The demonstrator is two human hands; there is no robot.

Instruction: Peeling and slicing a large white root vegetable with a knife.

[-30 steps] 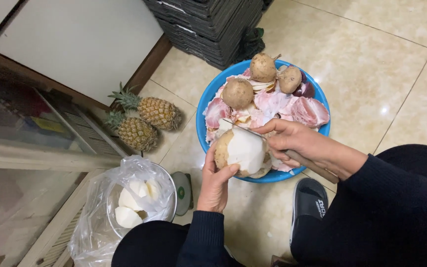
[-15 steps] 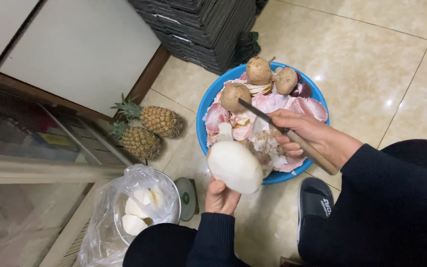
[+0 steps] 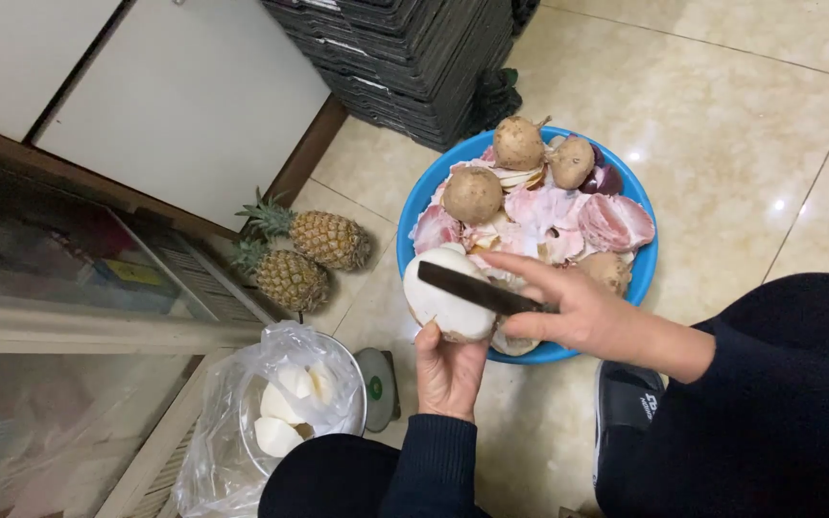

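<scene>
So, left to right:
Bag (image 3: 232, 432): clear plastic, lining a bowl on the floor at lower left; several white peeled pieces (image 3: 285, 408) lie in it, the finished share as far as one can judge.
Pineapples (image 3: 309, 257): two, whole and uncut, lying on the tiles beside the cabinet.
Scale (image 3: 376, 382): small and round, just beside the bag.
Left hand (image 3: 448, 369): closed from below around the root (image 3: 448, 293), holding it up over the near rim of the basin.
Root: nearly all white; a little brown skin seems to remain on its underside, so it looks almost peeled.
Knife (image 3: 477, 290): dark blade lying across the root, tip pointing left.
Right hand (image 3: 578, 312): gripping the knife handle, forefinger stretched out above the blade.
Basin (image 3: 414, 206): blue, on the floor, heaped with pinkish peelings (image 3: 554, 211).
Unpeeled roots (image 3: 518, 142): three brown ones plainly on top, perhaps a fourth near the right hand; these look like the work left.
</scene>
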